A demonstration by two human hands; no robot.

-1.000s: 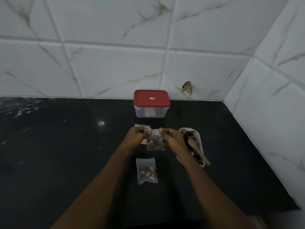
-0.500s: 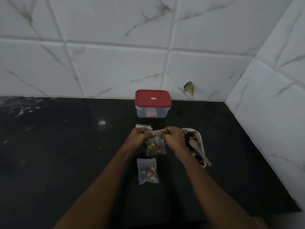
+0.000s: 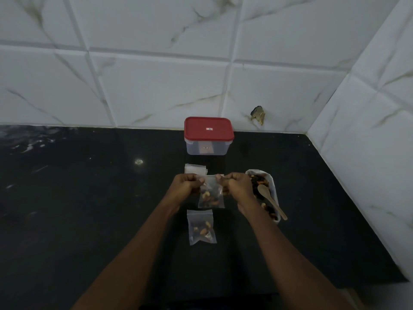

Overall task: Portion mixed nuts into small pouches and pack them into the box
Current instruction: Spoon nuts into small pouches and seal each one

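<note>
Left hand [image 3: 186, 183], right hand [image 3: 237, 184] pinch pouch [image 3: 211, 195] top; pouch hangs between.

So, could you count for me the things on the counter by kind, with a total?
Filled pouches: 2 (one held, another lying flat)
Stack of empty pouches: 1 (number inside unclear)
Box with red lid: 1
Tray of mixed nuts: 1
Wooden spoon: 1
Total: 6

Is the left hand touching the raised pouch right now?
Touching. The head view shows the left hand pinching the top left corner of the raised pouch; the right hand pinches the opposite corner.
</note>
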